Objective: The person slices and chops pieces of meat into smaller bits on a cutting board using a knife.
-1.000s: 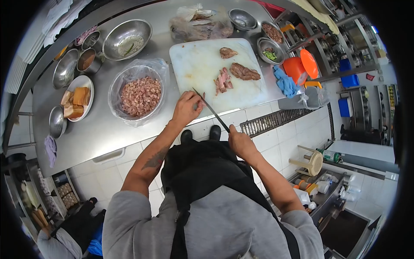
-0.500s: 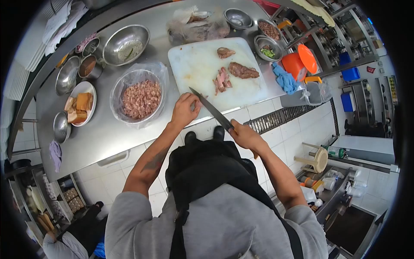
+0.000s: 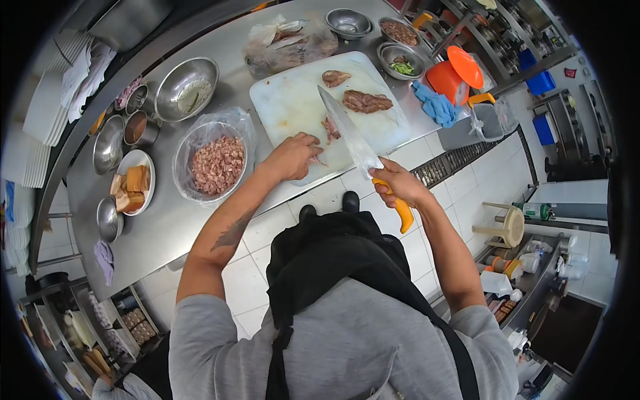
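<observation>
My right hand (image 3: 395,184) grips a knife by its yellow handle (image 3: 402,212). The broad blade (image 3: 352,137) points up and away over the white cutting board (image 3: 293,90), partly covering a small pile of cut meat (image 3: 331,129). At the board's near edge, my left hand (image 3: 293,157) has its fingers curled on a small strip of meat (image 3: 318,161), mostly hidden by the fingertips. A larger dark piece of meat (image 3: 367,102) and a smaller chunk (image 3: 335,78) lie farther back on the board.
Left of the board stands a plastic-lined bowl of diced meat (image 3: 217,167). Beyond are a steel bowl (image 3: 187,89) and a white dish (image 3: 148,164) with meat blocks. A bagged item (image 3: 290,48) lies behind the board. On the right are a blue cloth (image 3: 435,105) and orange container (image 3: 448,81).
The knife has swung round and now shows its flat side, over the cut meat. My left hand has moved slightly right and lies lower over the board. The camera view has shifted a little.
</observation>
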Action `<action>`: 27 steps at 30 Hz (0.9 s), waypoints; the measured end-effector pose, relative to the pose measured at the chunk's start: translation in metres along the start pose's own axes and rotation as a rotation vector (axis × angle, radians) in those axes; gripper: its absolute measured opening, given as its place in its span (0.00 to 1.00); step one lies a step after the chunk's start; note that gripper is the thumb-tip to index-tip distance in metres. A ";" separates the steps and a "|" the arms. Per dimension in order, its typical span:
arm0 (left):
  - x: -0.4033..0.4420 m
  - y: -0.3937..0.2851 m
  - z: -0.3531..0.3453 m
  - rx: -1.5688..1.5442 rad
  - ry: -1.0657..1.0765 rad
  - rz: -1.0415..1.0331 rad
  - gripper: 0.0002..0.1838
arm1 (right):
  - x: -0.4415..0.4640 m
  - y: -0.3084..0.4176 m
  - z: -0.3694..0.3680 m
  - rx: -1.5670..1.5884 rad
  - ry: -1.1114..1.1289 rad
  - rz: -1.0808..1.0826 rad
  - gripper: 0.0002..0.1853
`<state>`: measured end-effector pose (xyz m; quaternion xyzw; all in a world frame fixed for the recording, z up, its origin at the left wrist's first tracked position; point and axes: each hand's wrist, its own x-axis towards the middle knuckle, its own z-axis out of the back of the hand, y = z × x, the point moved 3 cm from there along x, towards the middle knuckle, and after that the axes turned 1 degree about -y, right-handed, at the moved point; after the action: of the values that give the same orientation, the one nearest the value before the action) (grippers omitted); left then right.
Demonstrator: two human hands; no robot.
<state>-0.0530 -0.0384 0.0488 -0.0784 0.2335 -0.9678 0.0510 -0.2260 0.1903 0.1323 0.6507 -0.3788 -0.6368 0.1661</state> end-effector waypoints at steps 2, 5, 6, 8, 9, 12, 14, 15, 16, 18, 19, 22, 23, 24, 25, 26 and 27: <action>-0.009 -0.002 0.005 0.021 0.047 -0.030 0.20 | -0.003 -0.008 0.003 -0.034 -0.015 -0.001 0.09; -0.021 -0.002 0.008 -0.060 0.070 0.176 0.19 | -0.003 -0.024 0.002 -0.181 -0.011 0.002 0.09; -0.023 -0.004 0.002 -0.090 -0.018 0.340 0.16 | -0.001 -0.030 0.001 -0.177 -0.009 0.005 0.09; -0.030 -0.009 -0.003 -0.120 -0.109 0.504 0.13 | 0.002 -0.041 0.002 -0.461 -0.105 0.010 0.14; -0.032 -0.011 -0.004 -0.127 -0.173 0.532 0.14 | 0.000 -0.041 0.000 -0.549 -0.130 0.003 0.16; -0.038 -0.012 -0.003 -0.081 -0.328 0.449 0.17 | -0.005 -0.037 -0.008 -0.824 -0.194 -0.007 0.17; -0.046 -0.010 0.001 -0.022 -0.422 0.338 0.19 | 0.002 -0.046 -0.010 -0.972 -0.251 0.063 0.16; -0.050 -0.009 0.002 -0.060 -0.350 0.348 0.21 | 0.002 -0.044 -0.014 -1.013 -0.276 0.099 0.16; -0.051 -0.008 0.001 -0.100 -0.280 0.358 0.23 | 0.003 -0.041 -0.019 -1.056 -0.301 0.133 0.15; -0.047 -0.004 -0.005 -0.269 -0.233 0.436 0.25 | 0.005 -0.039 -0.028 -1.101 -0.306 0.150 0.15; -0.046 -0.001 -0.010 -0.432 -0.174 0.502 0.28 | 0.006 -0.036 -0.034 -1.108 -0.302 0.151 0.14; -0.041 -0.002 -0.007 -0.454 -0.252 0.528 0.27 | 0.008 -0.033 -0.036 -1.148 -0.287 0.182 0.13; -0.039 -0.005 -0.007 -0.461 -0.266 0.534 0.27 | 0.006 -0.031 -0.033 -1.165 -0.334 0.219 0.13; -0.038 -0.011 -0.003 -0.332 -0.367 0.512 0.24 | 0.005 -0.026 -0.031 -1.184 -0.378 0.258 0.13; -0.037 -0.017 0.000 -0.200 -0.465 0.493 0.21 | 0.004 -0.021 -0.031 -1.185 -0.379 0.273 0.12; -0.034 -0.016 -0.005 -0.205 -0.478 0.506 0.21 | 0.004 -0.018 -0.032 -1.202 -0.369 0.274 0.12; -0.029 -0.013 -0.010 -0.159 -0.495 0.470 0.18 | 0.005 -0.016 -0.034 -1.237 -0.376 0.291 0.11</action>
<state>-0.0268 -0.0181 0.0420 -0.2587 0.3002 -0.8601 0.3212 -0.1897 0.1883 0.1225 0.2555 -0.0500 -0.8107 0.5244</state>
